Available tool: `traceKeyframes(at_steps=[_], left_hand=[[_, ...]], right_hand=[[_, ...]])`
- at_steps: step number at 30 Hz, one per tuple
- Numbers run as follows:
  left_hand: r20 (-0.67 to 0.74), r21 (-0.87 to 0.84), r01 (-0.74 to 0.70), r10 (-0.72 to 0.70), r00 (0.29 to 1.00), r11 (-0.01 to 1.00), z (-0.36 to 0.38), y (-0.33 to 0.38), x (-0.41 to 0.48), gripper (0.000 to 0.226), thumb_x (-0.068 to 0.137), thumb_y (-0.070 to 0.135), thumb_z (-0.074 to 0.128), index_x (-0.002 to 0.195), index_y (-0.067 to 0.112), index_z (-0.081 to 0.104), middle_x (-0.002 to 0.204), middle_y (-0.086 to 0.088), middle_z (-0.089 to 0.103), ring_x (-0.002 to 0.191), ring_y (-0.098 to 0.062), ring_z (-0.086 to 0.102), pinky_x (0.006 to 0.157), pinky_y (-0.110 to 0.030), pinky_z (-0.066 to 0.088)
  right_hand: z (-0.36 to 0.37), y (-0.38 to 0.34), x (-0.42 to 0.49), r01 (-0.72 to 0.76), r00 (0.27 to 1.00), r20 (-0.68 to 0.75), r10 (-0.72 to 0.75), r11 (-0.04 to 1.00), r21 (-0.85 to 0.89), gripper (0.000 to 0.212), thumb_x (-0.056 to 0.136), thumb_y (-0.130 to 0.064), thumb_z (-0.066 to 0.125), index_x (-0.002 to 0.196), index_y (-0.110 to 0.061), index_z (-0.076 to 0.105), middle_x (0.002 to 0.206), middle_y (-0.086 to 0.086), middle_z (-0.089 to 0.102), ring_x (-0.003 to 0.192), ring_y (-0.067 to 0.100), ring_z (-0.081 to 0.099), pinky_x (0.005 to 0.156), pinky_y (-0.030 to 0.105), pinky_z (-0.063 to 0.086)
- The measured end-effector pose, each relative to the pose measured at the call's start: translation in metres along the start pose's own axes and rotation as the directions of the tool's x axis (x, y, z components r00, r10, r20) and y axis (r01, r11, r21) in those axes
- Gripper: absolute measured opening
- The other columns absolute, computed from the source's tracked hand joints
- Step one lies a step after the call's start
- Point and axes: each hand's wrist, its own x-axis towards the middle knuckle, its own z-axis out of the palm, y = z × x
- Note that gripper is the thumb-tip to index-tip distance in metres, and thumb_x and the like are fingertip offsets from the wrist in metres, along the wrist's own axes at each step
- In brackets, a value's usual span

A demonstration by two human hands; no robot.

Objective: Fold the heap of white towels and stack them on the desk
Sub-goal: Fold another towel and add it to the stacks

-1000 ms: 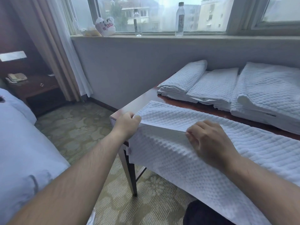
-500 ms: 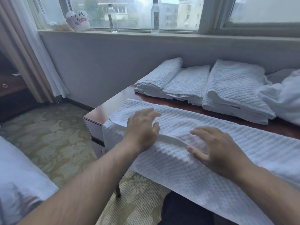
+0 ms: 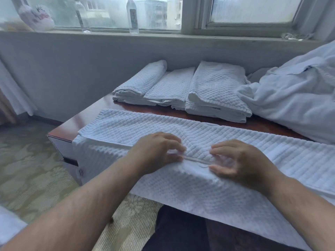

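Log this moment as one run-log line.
step: folding towel on desk | left hand: at fold edge, grip unclear | right hand: open over fold edge | done: folded towel piles behind

I saw a long white waffle-weave towel (image 3: 199, 131) lying lengthwise along the front of the dark wooden desk (image 3: 68, 127). One layer lay flat on top and another hung over the near edge. Behind it, folded towels (image 3: 215, 91) sat in three touching piles. The unfolded heap (image 3: 290, 98) was bunched just to their right.
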Motion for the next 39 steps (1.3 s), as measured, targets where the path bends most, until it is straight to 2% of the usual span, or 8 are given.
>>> traceKeyframes(at_steps=[6,11,21,23,26,29,32,39], left_hand=[[0.033,0.290,-0.109,0.104,0.994,0.951,-0.003,0.004,0.004,0.033,0.104,0.046,0.042,0.111,0.026,0.068,0.118,0.013,0.069,0.096,-0.014,0.067,0.066,-0.034,0.056],[0.011,0.329,-0.094,0.096,0.995,0.940,-0.001,0.005,0.002,0.031,0.108,0.033,0.030,0.110,0.020,0.057,0.105,0.007,0.067,0.084,-0.015,0.063,0.061,-0.039,0.053],[0.032,0.152,-0.008,0.003,0.999,0.988,0.003,0.033,0.008,0.042,0.100,0.051,0.019,0.107,0.026,0.053,0.107,0.009,0.054,0.096,-0.014,0.047,0.088,-0.036,0.041],[-0.003,0.040,-0.020,0.020,1.000,0.999,0.013,0.056,0.025,0.045,0.101,0.052,0.022,0.119,0.028,0.055,0.119,0.010,0.056,0.108,-0.014,0.048,0.095,-0.037,0.040],[0.003,-0.050,-0.082,0.082,0.997,0.995,0.035,0.101,0.068,0.042,0.102,0.050,0.032,0.134,0.032,0.052,0.137,0.010,0.051,0.126,-0.015,0.042,0.105,-0.039,0.036],[0.035,0.007,-0.095,0.095,0.995,0.995,0.054,0.128,0.095,0.040,0.102,0.049,0.034,0.136,0.036,0.053,0.141,0.012,0.050,0.130,-0.015,0.041,0.107,-0.037,0.031],[0.055,0.022,-0.095,0.094,0.994,0.995,0.071,0.143,0.107,0.043,0.102,0.050,0.029,0.137,0.037,0.050,0.143,0.009,0.049,0.132,-0.015,0.040,0.108,-0.037,0.029],[0.240,0.004,-0.097,0.093,0.966,0.995,0.083,0.142,0.109,0.067,0.096,0.067,0.014,0.157,0.040,0.012,0.169,0.004,0.005,0.154,-0.016,0.000,0.124,-0.045,0.002]], right_hand=[[-0.001,0.000,0.004,0.072,0.997,-0.034,-0.074,0.997,-0.032,0.021,0.074,-0.031,0.086,0.093,-0.022,0.081,0.106,-0.004,0.077,0.096,0.014,0.073,0.077,0.042,0.062],[0.000,0.003,-0.002,0.034,0.999,-0.027,-0.034,0.999,0.003,0.022,0.080,-0.043,0.077,0.094,-0.026,0.078,0.112,-0.007,0.075,0.103,0.009,0.069,0.081,0.038,0.060],[-0.009,0.008,-0.012,-0.113,0.993,-0.025,0.113,0.993,-0.032,0.050,0.091,-0.065,0.039,0.095,-0.027,0.071,0.112,-0.008,0.073,0.117,0.015,0.062,0.102,0.038,0.044],[-0.027,0.026,-0.029,-0.341,0.939,-0.095,0.332,0.933,-0.112,0.057,0.092,-0.065,0.022,0.090,-0.029,0.067,0.105,-0.009,0.070,0.117,0.019,0.057,0.104,0.047,0.040],[-0.061,0.068,-0.067,-0.701,0.710,-0.158,0.687,0.666,-0.254,0.072,0.087,-0.071,0.008,0.101,-0.028,0.064,0.128,-0.002,0.061,0.129,0.026,0.043,0.109,0.051,0.031],[-0.072,0.091,-0.092,-0.816,0.522,-0.001,0.853,0.499,-0.293,0.084,0.090,-0.077,0.009,0.155,-0.030,0.032,0.167,0.002,0.018,0.153,0.031,0.009,0.120,0.054,0.008],[-0.068,0.110,-0.106,-0.817,0.497,0.078,0.864,0.496,-0.293,0.077,0.093,-0.074,0.012,0.160,-0.037,0.005,0.170,-0.006,-0.006,0.155,0.026,-0.011,0.123,0.049,-0.005],[-0.072,0.140,-0.110,-0.796,0.533,0.031,0.845,0.514,-0.319,0.070,0.097,-0.065,0.015,0.160,-0.036,0.010,0.169,-0.011,0.002,0.156,0.021,-0.003,0.124,0.045,0.004]])
